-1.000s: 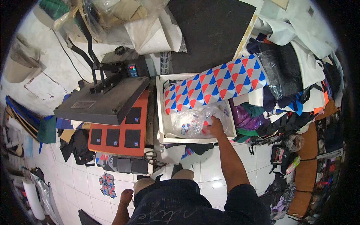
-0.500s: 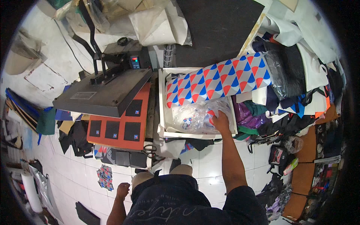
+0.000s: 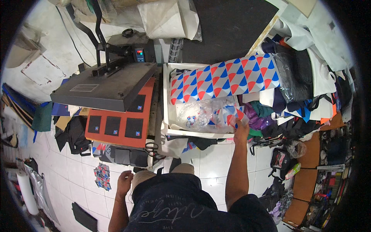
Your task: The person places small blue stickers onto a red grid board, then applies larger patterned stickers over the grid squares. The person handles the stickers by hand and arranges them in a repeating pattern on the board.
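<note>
Right hand [image 3: 241, 131] at the tray's [image 3: 166, 100] near right corner, fingers closed together, and they've got the edge of a patterned piece [image 3: 237, 113] that sits right by that corner! Clear plastic [image 3: 197, 114] bunches inside the tray, a patterned sheet [image 3: 224, 79] spans its far side. Left hand [image 3: 124, 182], nearer the body and left of the tray: fingers loosely half-curled, nothing visible in them.

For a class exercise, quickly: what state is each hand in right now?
Left hand: loosely curled, nothing seen in it; open or closed cannot be told.
Right hand: closed, holding a patterned piece.
</note>
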Motion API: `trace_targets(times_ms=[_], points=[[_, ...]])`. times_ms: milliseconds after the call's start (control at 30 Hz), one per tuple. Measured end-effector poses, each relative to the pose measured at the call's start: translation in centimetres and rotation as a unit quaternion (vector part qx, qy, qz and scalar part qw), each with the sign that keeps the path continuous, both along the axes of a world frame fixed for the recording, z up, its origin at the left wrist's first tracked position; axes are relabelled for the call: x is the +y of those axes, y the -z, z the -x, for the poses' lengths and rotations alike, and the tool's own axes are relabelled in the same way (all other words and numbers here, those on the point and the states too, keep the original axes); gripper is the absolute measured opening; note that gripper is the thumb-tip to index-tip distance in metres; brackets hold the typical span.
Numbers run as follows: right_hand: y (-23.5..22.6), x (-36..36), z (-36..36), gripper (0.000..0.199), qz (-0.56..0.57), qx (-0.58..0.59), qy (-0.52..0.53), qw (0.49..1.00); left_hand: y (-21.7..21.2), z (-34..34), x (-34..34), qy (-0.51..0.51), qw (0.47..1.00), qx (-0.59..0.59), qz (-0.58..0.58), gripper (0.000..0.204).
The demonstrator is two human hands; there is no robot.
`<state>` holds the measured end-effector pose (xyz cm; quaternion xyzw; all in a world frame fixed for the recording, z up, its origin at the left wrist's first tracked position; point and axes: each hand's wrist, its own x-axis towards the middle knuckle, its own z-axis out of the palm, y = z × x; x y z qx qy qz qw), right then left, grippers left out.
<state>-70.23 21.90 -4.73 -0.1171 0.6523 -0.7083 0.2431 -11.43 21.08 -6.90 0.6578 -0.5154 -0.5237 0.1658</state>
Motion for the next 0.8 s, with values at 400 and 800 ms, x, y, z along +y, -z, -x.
trace_targets(times_ms=[400, 800], points=[[-7.4, -3.4, -23.6, 0.03, 0.099, -0.259, -0.315, 0.908, -12.9, 14.6, -8.2, 0.05, 0.923, 0.371, -0.088, 0.051], [-8.7, -5.9, -36.4, 0.04, -0.108, 0.119, -0.483, 0.861, -10.1, 2.4, -8.3, -0.013, 0.949, 0.293, -0.112, 0.027]])
